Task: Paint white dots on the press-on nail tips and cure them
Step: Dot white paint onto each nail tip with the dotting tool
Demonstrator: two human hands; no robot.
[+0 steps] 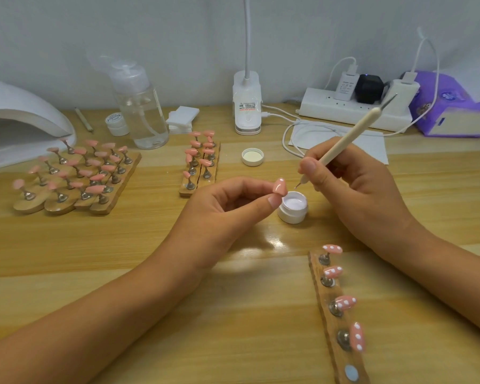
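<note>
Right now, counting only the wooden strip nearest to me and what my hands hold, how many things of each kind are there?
Dotted nail tips on the wooden strip: 4
Empty holder spot on the strip: 1
Held nail tip, in the left hand: 1
Dotting pen, in the right hand: 1
Total: 7

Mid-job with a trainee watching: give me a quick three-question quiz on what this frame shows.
1. True or false: the left hand pinches a pink nail tip.
2. Which hand holds the dotting pen? A) left B) right
3. How many dotted tips stand on the near wooden strip?

Key: 1 true. 2 B, the right hand. 3 four.
</note>
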